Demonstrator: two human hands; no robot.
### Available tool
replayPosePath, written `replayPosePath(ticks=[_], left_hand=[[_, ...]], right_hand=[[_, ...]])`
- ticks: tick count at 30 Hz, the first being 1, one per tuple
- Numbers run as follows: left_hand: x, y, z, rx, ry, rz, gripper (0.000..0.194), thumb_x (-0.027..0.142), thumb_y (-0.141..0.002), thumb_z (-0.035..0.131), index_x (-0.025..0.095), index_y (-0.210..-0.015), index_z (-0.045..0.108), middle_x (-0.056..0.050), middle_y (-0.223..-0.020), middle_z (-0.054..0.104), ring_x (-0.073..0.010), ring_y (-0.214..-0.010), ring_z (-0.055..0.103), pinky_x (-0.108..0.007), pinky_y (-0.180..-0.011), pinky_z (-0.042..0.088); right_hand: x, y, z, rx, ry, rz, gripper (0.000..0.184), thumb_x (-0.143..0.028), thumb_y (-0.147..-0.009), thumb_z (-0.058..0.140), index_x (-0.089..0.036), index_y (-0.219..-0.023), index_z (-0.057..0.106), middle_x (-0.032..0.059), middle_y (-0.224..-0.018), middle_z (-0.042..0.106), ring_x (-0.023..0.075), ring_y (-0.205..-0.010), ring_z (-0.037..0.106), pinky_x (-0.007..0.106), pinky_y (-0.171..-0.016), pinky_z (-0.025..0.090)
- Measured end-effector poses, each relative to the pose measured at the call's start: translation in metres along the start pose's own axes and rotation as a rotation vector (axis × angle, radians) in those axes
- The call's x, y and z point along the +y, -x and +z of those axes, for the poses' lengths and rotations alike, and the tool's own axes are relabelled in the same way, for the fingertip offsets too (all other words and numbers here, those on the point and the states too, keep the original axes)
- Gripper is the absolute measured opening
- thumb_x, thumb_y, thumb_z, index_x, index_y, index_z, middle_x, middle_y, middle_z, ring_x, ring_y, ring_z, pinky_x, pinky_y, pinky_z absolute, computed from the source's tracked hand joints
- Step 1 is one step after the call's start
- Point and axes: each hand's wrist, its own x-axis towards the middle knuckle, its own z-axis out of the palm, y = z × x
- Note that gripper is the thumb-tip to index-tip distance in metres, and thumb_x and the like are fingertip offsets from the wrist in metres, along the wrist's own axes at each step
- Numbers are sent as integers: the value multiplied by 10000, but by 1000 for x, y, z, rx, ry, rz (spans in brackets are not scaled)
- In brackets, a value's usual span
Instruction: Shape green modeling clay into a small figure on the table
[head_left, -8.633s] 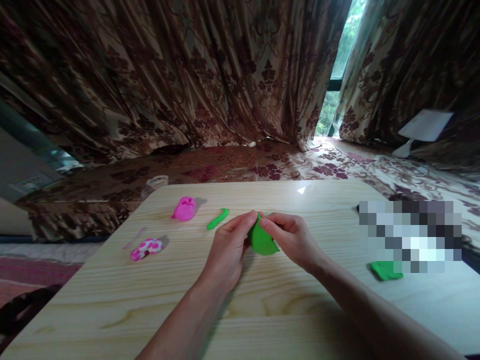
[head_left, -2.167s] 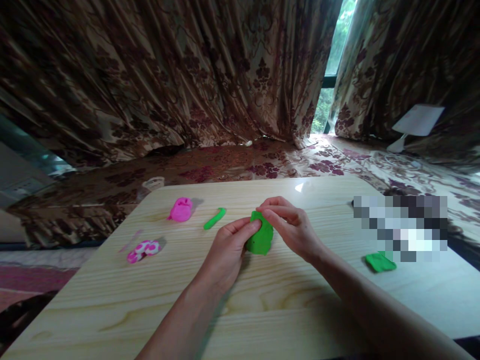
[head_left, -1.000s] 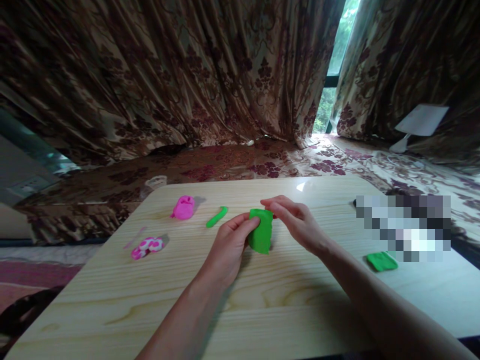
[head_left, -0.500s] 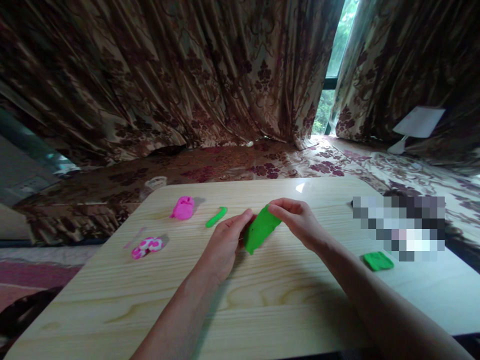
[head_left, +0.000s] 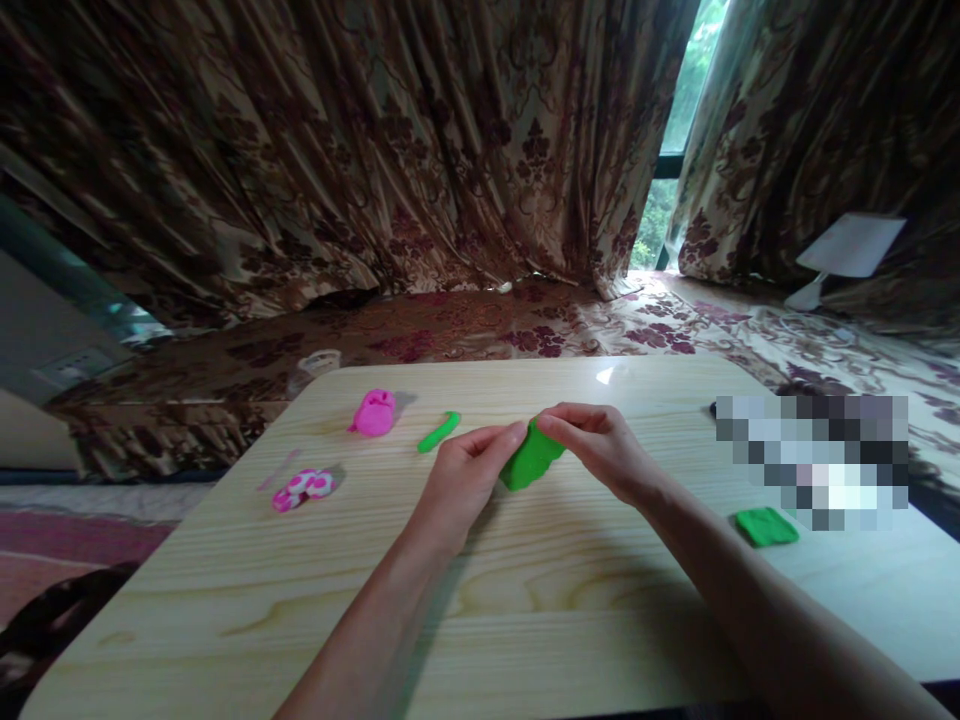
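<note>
A flat, bright green piece of modelling clay (head_left: 532, 460) hangs between my hands above the table. My left hand (head_left: 472, 465) grips its left edge, thumb on top and the other fingers partly hidden behind. The thumb and forefinger of my right hand (head_left: 592, 437) pinch its upper right edge. Just left of my hands lies a thin green clay roll (head_left: 439, 433), slightly curved. Off by my right forearm rests a flat green clay square (head_left: 766, 527).
On the table's left are a pink clay lump (head_left: 373, 413), pink-and-white clay pieces (head_left: 303, 489) and a thin pale pink strip (head_left: 277, 470). A blurred patch (head_left: 817, 450) covers the right edge of the wooden table (head_left: 540, 650). A white lamp (head_left: 851, 245) stands beyond.
My left hand has moved up and right along the green clay sheet, its thumb now nearer my right fingers. Less of the sheet shows. The view has shifted slightly.
</note>
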Motion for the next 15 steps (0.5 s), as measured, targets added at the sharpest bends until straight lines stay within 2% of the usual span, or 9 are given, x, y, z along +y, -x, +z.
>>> replayPosePath(ticks=[6,11,15], left_hand=[[-7,-4,-6,5,-19,16,224,336,-645,702,149,-766,716,-43,-731,682,-138,-671,562,-242,-656,420],[-11,-5,-7,-32,-35,31,287,405,-712,631,146,-804,715,-40,-729,677,-146,-697,568,-244,-670,413],[-12,-4,-6,-40,-50,10,281,388,-684,665,146,-817,716,-56,-781,692,-155,-717,578,-246,-674,422]], right_hand=[[1,2,5,-36,34,36,294,-404,-767,562,-132,-769,672,6,-653,592,112,-607,488,235,-558,371],[-2,2,5,-30,31,18,282,-385,-780,553,-131,-757,673,5,-672,598,112,-633,491,234,-586,372],[-5,3,5,-36,60,3,341,-402,-816,491,-128,-701,658,4,-645,581,113,-625,486,235,-580,370]])
